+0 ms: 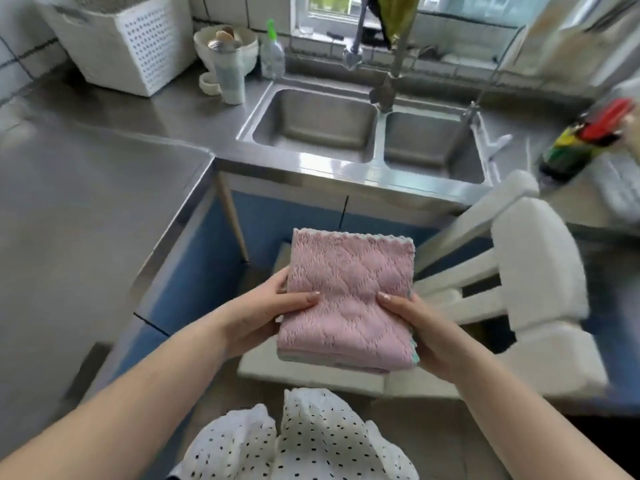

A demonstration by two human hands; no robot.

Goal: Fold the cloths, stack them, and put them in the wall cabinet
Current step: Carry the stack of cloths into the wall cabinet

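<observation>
Steel kitchen counter (pixel 86 202) with double sink (pixel 367 161), window behind; folded cloth stack (pixel 346 306) carried in both hands, wall cabinet not in view.
Folding and stacking look done: pink cloth on top, other layers' edges showing below, held mid-air in front of the sink above a white chair (pixel 540 271). Left hand (pixel 263 313) and right hand (pixel 419 327) each grip a side, thumbs on top, fingers underneath. Putting away remains. White basket (pixel 128 43), utensil cup (pixel 228 74), spray bottle (pixel 272 53) on counter.

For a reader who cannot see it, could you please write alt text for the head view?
Both hands, left and right, hold a folded cloth stack, pink on top, in front of a steel double sink; a white chair stands to the right.
</observation>
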